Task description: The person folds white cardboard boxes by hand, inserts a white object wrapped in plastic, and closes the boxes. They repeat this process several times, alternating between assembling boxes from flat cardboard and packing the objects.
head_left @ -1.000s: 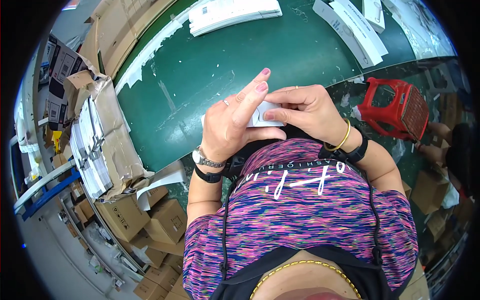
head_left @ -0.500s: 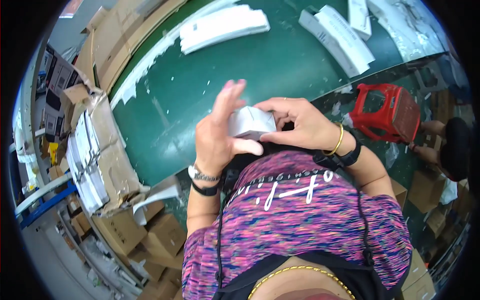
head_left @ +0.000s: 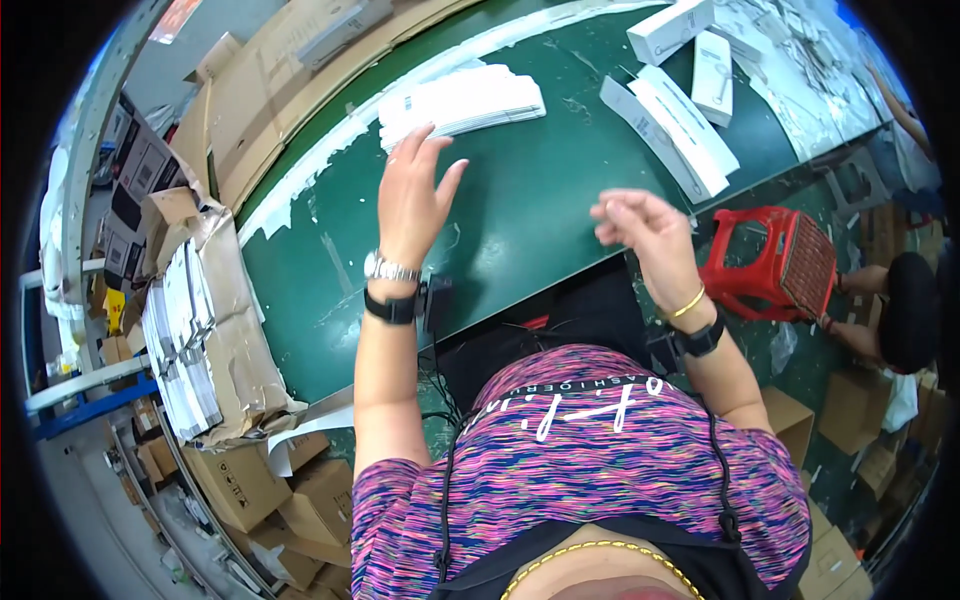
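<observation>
My left hand (head_left: 413, 195) is stretched over the green table with fingers apart and nothing in it. Its fingertips reach the near edge of a stack of flat white cartons (head_left: 470, 100); whether they touch it I cannot tell. My right hand (head_left: 648, 235) hovers above the table's near edge, slightly blurred. Its fingers are curled in and the thumb lies close against them, with nothing visible in the grip. Beyond it lie long white cartons with raised flaps (head_left: 675, 130). Behind them are a closed white box (head_left: 712, 78) and another white box (head_left: 670, 30) with a printed tool picture.
An opened brown carton (head_left: 240, 320) with flat white sheets stands left of the green table (head_left: 330, 290). Wrapped items (head_left: 800, 80) cover the far right. A red stool (head_left: 765, 260) stands at the right, with another person (head_left: 905, 310) beside it. Brown boxes (head_left: 245, 485) fill the lower left.
The small white box between my hands is out of them now. My left hand has moved up toward the carton stack, and my right hand has moved away to the right. The view has shifted slightly.
</observation>
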Tool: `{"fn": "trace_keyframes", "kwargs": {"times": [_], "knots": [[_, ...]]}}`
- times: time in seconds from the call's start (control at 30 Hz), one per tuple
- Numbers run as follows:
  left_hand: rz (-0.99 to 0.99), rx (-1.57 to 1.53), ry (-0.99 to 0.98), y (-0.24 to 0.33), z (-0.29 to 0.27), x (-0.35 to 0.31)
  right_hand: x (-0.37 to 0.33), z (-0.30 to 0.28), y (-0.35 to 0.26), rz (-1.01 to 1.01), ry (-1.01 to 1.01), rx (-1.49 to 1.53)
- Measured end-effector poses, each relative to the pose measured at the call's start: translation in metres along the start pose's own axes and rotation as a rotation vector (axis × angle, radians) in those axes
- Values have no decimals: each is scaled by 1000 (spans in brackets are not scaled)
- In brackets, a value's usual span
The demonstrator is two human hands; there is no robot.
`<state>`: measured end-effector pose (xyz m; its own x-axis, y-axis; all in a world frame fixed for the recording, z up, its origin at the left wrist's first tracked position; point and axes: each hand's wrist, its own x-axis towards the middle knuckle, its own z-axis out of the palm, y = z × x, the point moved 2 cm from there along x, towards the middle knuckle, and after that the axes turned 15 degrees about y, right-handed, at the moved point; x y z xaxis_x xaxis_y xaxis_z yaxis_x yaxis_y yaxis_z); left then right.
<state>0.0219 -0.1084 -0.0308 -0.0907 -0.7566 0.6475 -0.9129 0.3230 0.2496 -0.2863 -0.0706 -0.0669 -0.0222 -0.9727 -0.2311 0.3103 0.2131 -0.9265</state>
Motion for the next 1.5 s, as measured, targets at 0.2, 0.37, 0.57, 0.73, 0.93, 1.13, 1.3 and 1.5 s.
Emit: {"fn": "trace_keyframes", "kwargs": {"times": [0.2,0.37,0.57,0.73,0.93,1.13,1.3,1.5], "knots": [[117,85,-148,-72,57,38,-10,-4,30,8,-81,-170],[193,188,-297,-95,83,77,-4,-12,37,22,-48,-194],[47,223,-448,-94,90,80,-2,-12,43,47,-45,-187],[-322,382,-368,-30,71,33,-2,-13,44,70,-19,-196],[-613,302,-120,2,26,-49,1,31,54,-60,-143,-316],[-888,-206,-136,15,-9,-91,7,84,57,-600,-248,-789],[-1128,-869,31,43,4,-105,77,88,67,-834,-245,-820],[-969,-1009,-14,44,36,-101,139,88,39,-663,-203,-777]]}}
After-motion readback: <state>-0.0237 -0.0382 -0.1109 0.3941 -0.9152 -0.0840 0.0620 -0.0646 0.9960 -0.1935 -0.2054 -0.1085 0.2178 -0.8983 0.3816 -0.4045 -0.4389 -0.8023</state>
